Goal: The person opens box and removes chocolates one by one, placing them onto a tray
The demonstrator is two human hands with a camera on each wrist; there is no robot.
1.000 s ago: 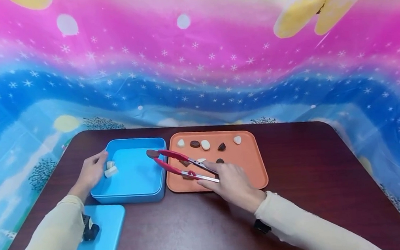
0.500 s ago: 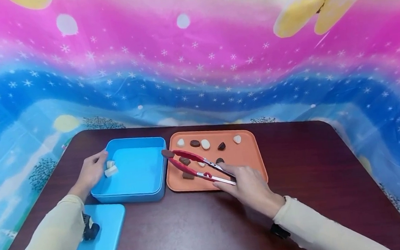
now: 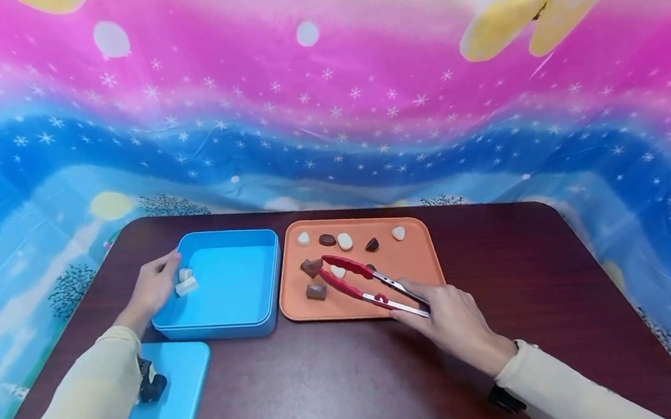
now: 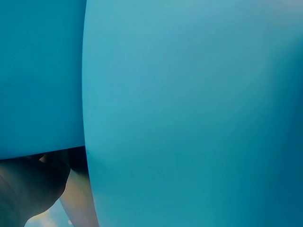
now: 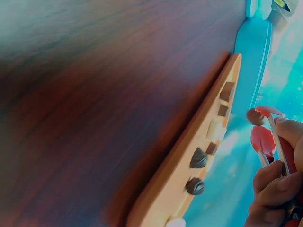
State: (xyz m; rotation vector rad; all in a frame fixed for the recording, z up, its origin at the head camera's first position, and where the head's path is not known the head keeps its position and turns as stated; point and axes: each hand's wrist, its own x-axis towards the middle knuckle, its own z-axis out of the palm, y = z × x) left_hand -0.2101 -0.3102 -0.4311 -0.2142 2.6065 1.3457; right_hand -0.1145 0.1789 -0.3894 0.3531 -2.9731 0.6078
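Observation:
My right hand [image 3: 459, 318] grips metal tongs [image 3: 372, 286] with red tips, held over the orange tray [image 3: 391, 298]. A brown round chocolate [image 5: 255, 116] sits at the tongs' tips in the right wrist view. In the head view it overlaps a dark chocolate lying on the tray. My left hand [image 3: 153, 282] holds the left side of the blue box [image 3: 235, 331], thumb at the rim. Two white pieces [image 3: 186, 288] lie inside the box near that hand. In the left wrist view, blue surfaces cover most of the picture and part of the hand [image 4: 33, 189] shows dimly at lower left.
Several white and dark chocolates, such as a white oval one [image 3: 345, 242] and a brown block [image 3: 316, 292], lie spread on the tray. A blue lid [image 3: 177, 383] lies in front of the box, partly under the left forearm. Patterned cloth [image 3: 326, 104] hangs behind the dark table [image 3: 327, 390].
My right hand has moved to the right with the tongs, carrying the brown chocolate from above the blue box to above the orange tray. The left hand stays at the box.

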